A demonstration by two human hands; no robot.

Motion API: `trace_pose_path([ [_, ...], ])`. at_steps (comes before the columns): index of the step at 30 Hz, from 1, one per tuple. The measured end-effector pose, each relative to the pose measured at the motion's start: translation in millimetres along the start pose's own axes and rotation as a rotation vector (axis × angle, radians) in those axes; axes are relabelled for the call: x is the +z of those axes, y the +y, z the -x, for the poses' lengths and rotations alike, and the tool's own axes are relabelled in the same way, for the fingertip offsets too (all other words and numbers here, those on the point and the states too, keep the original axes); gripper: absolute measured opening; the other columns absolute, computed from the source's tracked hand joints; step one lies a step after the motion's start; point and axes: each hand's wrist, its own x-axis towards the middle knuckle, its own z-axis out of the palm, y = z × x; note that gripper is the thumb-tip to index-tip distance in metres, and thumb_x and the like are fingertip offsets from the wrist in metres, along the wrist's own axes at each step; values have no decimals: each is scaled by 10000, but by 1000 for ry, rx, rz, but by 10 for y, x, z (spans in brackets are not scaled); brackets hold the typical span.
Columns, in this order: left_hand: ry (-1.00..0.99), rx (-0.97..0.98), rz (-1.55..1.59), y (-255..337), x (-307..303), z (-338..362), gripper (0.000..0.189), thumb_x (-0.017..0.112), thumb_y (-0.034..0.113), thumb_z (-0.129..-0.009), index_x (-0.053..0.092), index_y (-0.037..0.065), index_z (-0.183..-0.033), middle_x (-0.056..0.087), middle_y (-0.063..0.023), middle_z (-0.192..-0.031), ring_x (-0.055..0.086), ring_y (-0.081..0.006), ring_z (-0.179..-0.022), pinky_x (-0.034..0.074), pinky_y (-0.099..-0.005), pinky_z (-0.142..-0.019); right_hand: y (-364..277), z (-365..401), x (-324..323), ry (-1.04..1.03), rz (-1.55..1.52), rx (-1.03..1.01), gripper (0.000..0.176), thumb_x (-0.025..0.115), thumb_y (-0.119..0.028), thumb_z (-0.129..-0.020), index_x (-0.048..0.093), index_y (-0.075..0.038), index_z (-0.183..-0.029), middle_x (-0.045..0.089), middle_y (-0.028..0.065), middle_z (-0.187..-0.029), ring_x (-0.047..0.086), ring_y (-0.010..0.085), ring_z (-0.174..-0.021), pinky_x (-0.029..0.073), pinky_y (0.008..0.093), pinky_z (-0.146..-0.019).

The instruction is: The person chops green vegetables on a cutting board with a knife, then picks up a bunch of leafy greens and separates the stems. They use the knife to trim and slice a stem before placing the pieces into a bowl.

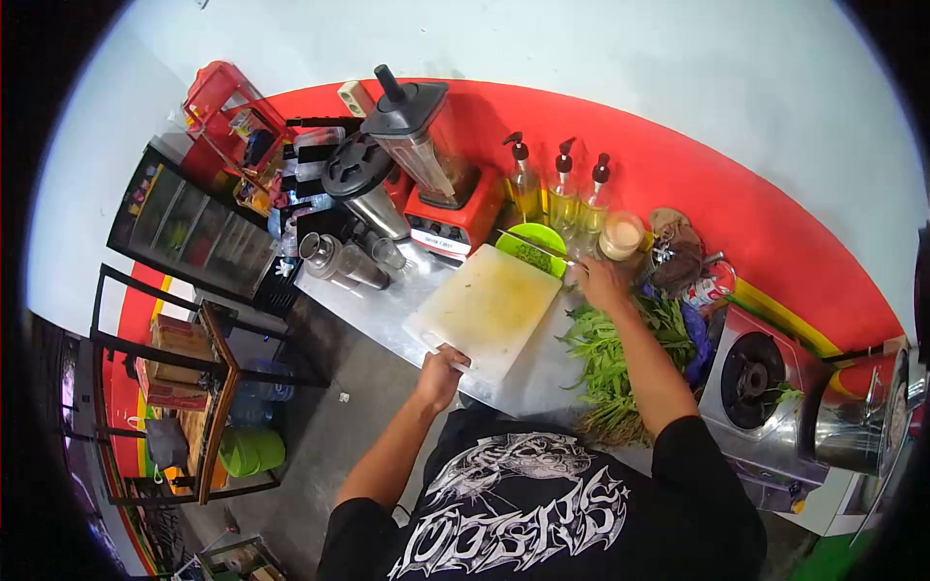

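Note:
My left hand (444, 376) is closed around the handle end of a white cutting board (489, 308), which is tilted with its far edge at a green bowl (548, 238). Chopped greens (532, 256) lie in the bowl. In my right hand (602, 285) is a knife (539, 246), its blade reaching left across the bowl just past the board's far edge. Faint yellowish stains and a few green bits mark the board. A bunch of leafy greens (630, 351) with roots lies under my right forearm.
Behind the bowl stand pump bottles (564, 194) and a jar (621, 235). A red blender (451, 213), a steel container (366, 184) and a shaker (329, 257) are at the back left of the metal table (373, 315). To the right are a gas stove (753, 382) and a pot (857, 416).

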Motion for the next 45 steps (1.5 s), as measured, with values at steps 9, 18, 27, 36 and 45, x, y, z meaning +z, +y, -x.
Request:
trace_pose_path([
  [9,-20,29,-36,-23,-116,31,45,548,17,-748,585,43,-747,584,-85,-760,559,-215,-744,465,-339,-751,-131,336,29,-62,-60,-63,320,557,-363,-1003,673,-97,-1137,712,213,-961,663,439,-918,506,536,-774],
  [18,-121,23,3,-45,-198,-133,72,527,-23,-730,565,30,-761,564,-84,-743,549,-213,-722,462,-333,-748,-251,359,218,102,-152,66,333,585,-373,-985,708,-83,-1092,712,215,-919,670,435,-864,510,532,-746],
  [27,-162,-13,37,77,-264,-313,70,530,-42,-726,567,17,-735,581,-95,-752,573,-238,-769,469,-374,-823,-407,539,46,26,-130,164,402,608,-451,-966,728,-77,-1048,725,196,-935,684,417,-884,525,498,-767],
  [36,-146,8,-17,183,-487,-312,60,541,-18,-691,553,28,-727,557,-70,-697,542,-191,-695,448,-315,-743,-264,439,203,-3,-66,292,396,629,-453,-948,690,-95,-1108,718,193,-983,672,415,-947,525,518,-789],
  [45,-100,50,-143,319,-624,-184,107,534,-18,-651,578,21,-741,585,-82,-684,559,-203,-641,473,-307,-680,-147,421,604,113,-473,249,378,579,-391,-1014,645,-22,-1066,668,123,-837,617,265,-673,483,389,-599],
])
